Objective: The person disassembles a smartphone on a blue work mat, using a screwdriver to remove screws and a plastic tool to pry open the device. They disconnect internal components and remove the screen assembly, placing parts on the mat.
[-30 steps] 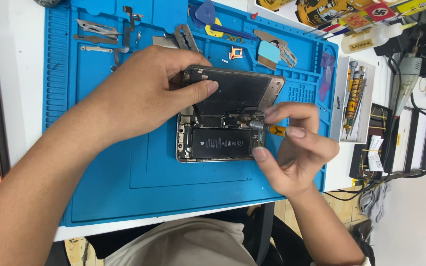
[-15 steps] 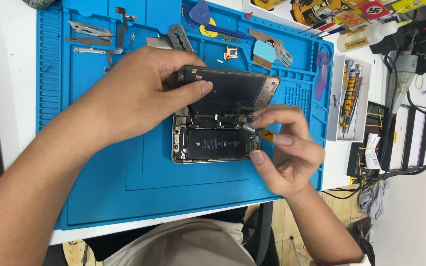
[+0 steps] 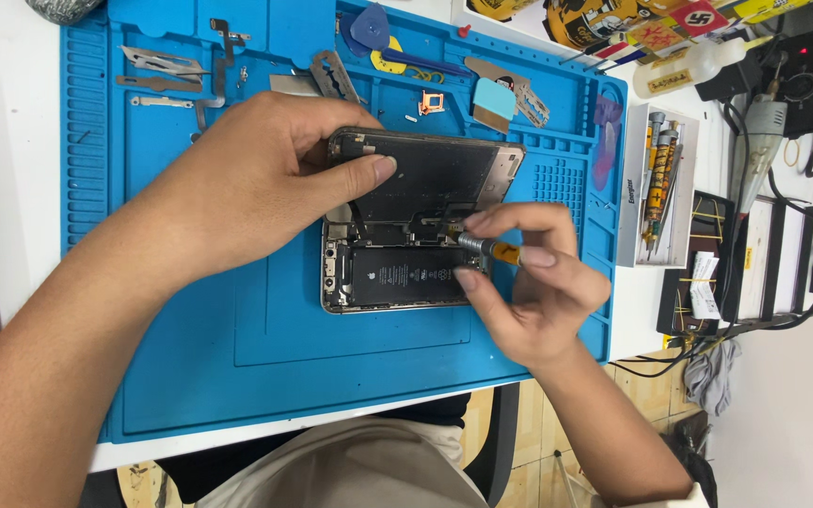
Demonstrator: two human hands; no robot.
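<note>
An opened smartphone [image 3: 397,273] lies on a blue work mat [image 3: 237,357], its black battery facing up. The phone's screen panel [image 3: 435,174] is tilted up from the body. My left hand [image 3: 256,188] grips that panel by its left edge, thumb on the inner side. My right hand [image 3: 529,282] pinches a small screwdriver [image 3: 486,247] with a yellow and silver shaft. Its tip points at the metal parts just above the battery, near the hinge between panel and body.
Tweezers [image 3: 157,64], metal brackets, a blue pick [image 3: 369,26] and small loose parts lie along the mat's far edge. A white box of screwdriver bits [image 3: 656,183] stands right of the mat. Cables and tools crowd the far right. The table edge runs near my lap.
My right hand has shifted the screwdriver slightly and turned it between the fingers over the phone's upper part. The left hand keeps holding the screen panel up.
</note>
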